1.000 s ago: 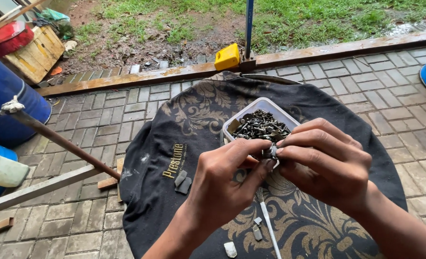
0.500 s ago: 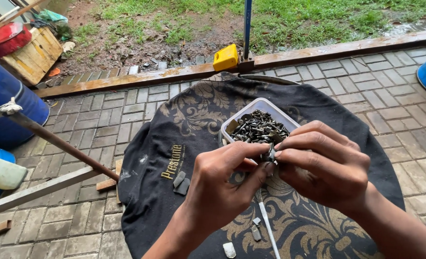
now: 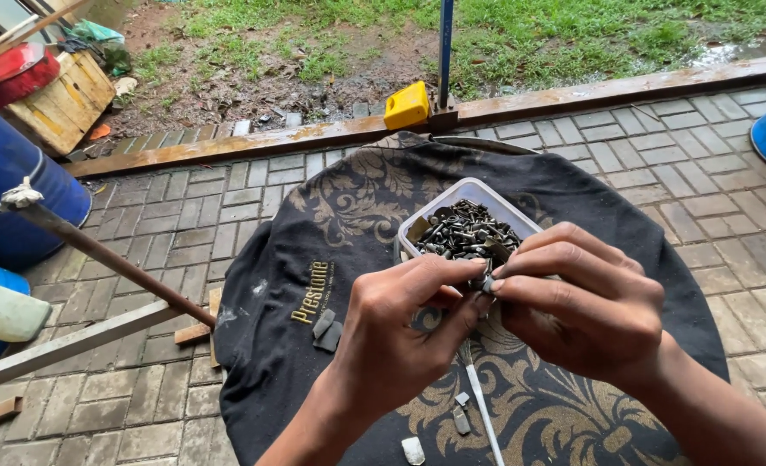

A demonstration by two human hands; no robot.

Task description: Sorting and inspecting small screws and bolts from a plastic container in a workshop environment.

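Right now your two hands meet over the middle of the tabletop (image 3: 279, 362), which is round and covered by a black cloth (image 3: 573, 190) with a gold scroll pattern. Your left hand (image 3: 400, 328) and right hand (image 3: 586, 306) are together, fingertips touching, pinched on a small metal part (image 3: 487, 283) held between them. The part is mostly hidden by your fingers, so you cannot tell its exact shape; only a little grey metal shows at the pinch. It sits just in front of the tub (image 3: 478, 192), slightly above the cloth.

That tub is a white, rectangular plastic container, resting on the cloth just beyond your hands and turned at an angle. It is filled with a heap of dark screws (image 3: 465, 233) and similar small hardware. Your right fingers overlap its near corner in the view.

On the cloth, left of your left hand, lie two small grey pieces (image 3: 325, 326) side by side. Below your hands a thin white rod (image 3: 480, 401) lies on the cloth, running toward you, with a few more small grey bits (image 3: 461, 418) beside it near the close edge.

Around the tabletop is brick paving (image 3: 185, 216). A rusty bar (image 3: 107, 259) slants in from the left, passing in front of a blue drum (image 3: 12, 190). Beyond the paving, a yellow block (image 3: 407, 105) sits by a blue pole (image 3: 445, 52) at the edge of the grass (image 3: 573, 34).
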